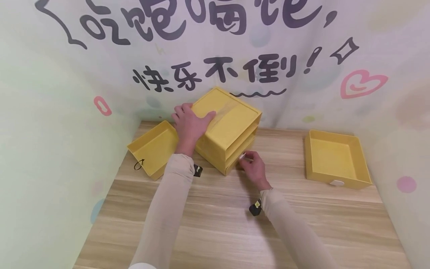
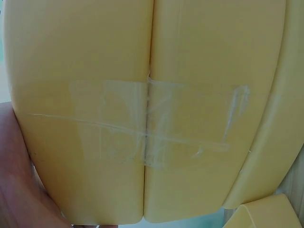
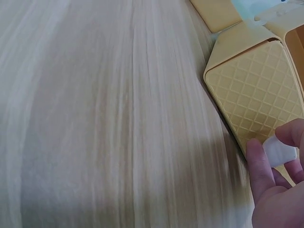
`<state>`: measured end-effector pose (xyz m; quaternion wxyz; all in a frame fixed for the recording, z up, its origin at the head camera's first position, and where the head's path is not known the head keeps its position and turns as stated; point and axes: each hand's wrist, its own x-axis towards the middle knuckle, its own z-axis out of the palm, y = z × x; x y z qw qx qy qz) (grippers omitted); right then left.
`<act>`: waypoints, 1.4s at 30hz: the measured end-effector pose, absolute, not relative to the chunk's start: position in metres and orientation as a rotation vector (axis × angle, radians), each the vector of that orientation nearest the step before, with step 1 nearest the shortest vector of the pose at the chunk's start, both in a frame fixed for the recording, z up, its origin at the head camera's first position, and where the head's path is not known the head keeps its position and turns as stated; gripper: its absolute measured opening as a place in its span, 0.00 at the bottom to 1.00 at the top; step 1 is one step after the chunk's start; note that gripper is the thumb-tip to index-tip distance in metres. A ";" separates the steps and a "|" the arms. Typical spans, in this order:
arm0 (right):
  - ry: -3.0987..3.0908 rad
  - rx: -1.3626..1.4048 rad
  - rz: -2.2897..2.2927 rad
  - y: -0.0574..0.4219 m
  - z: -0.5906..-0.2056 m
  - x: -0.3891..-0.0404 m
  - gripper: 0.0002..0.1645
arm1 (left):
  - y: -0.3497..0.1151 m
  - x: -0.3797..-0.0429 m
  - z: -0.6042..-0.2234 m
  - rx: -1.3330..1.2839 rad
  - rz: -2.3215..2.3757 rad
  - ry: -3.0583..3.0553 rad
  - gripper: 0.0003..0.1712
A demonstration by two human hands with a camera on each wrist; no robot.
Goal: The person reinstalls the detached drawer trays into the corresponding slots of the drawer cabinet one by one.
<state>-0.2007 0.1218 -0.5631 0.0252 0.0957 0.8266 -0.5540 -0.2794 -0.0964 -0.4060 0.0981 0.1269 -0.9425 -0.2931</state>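
A yellow drawer cabinet (image 1: 231,119) stands angled against the back wall. My left hand (image 1: 190,125) rests on its top left edge, the thumb stretched across the top and the fingers spread toward the back. In the left wrist view clear tape (image 2: 118,118) crosses the seam between the cabinet's side panels. My right hand (image 1: 254,169) pinches the white knob (image 3: 279,151) of the lowest drawer (image 3: 249,90), whose front has a diamond pattern. That drawer's front sits inside the frame. Above it shows an open slot (image 1: 240,144).
One loose yellow drawer (image 1: 154,149) lies left of the cabinet, with a black loop (image 1: 139,164) at its corner. Another yellow drawer (image 1: 334,157) with a white knob sits at the right on the wooden table (image 1: 215,231). A printed curtain-like wall (image 1: 295,93) rises behind.
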 end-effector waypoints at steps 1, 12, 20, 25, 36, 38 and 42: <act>2.552 0.295 -1.715 0.121 -0.563 -0.201 0.29 | -0.097 -0.279 -0.406 0.378 -0.868 -2.789 0.57; 2.458 0.310 -1.743 0.124 -0.564 -0.202 0.31 | -0.097 -0.280 -0.406 0.375 -0.870 -2.786 0.57; 2.432 0.285 -1.764 0.134 -0.561 -0.198 0.32 | -0.095 -0.280 -0.407 0.377 -0.859 -2.779 0.57; 2.440 0.291 -1.808 0.144 -0.553 -0.195 0.31 | -0.095 -0.280 -0.408 0.379 -0.846 -2.783 0.57; 2.480 0.371 -1.950 0.177 -0.531 -0.189 0.30 | -0.095 -0.277 -0.405 0.382 -0.877 -2.778 0.56; 2.479 0.394 -1.986 0.183 -0.527 -0.186 0.29 | -0.094 -0.277 -0.404 0.383 -0.877 -2.781 0.56; 2.449 0.459 -2.083 0.195 -0.521 -0.180 0.28 | -0.094 -0.277 -0.404 0.389 -0.866 -2.781 0.55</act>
